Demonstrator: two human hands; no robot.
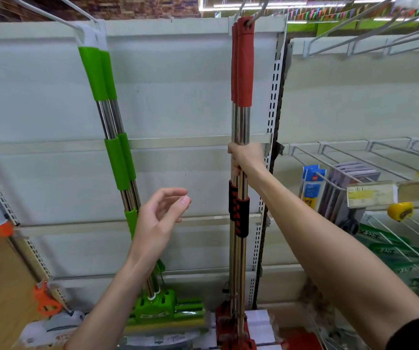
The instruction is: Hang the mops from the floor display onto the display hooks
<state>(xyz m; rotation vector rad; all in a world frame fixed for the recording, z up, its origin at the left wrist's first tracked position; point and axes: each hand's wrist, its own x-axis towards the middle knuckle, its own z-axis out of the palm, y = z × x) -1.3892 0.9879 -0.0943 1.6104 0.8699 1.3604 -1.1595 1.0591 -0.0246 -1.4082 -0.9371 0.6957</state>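
a: what is the right hand (243, 157) doing?

b: it is wrapped tight around the shiny poles of the red mops (241, 72). the fingers are curled shut on them, about halfway up.

a: how many red mops are there?

b: i think two, side by side. their red tops sit on the hook (254, 11) up high. i can see the hook going through the hole in the front one.

a: so are they hung up?

b: it looks like it, or almost. the hand has not let go, so i can't tell if the hook holds them by itself. their red heads (231, 324) are way down low, near the white boxes (259, 322). i can't tell if they touch anything.

a: and the left hand (158, 218)?

b: it is open and holds nothing. the fingers are loose and bent a bit, in the air between the green mops and the red mops.

a: are the green mops (97, 72) done?

b: i think so. two of them hang from the other hook (59, 18) on the left, and no hand is on them. they lean a little, and their green heads (163, 309) are down by the floor.

a: what is left?

b: letting go of the red ones. there is more stuff low on the left, like something orange (45, 301), but it is too blurry to say if it is a mop. so i can't tell if more need hanging.
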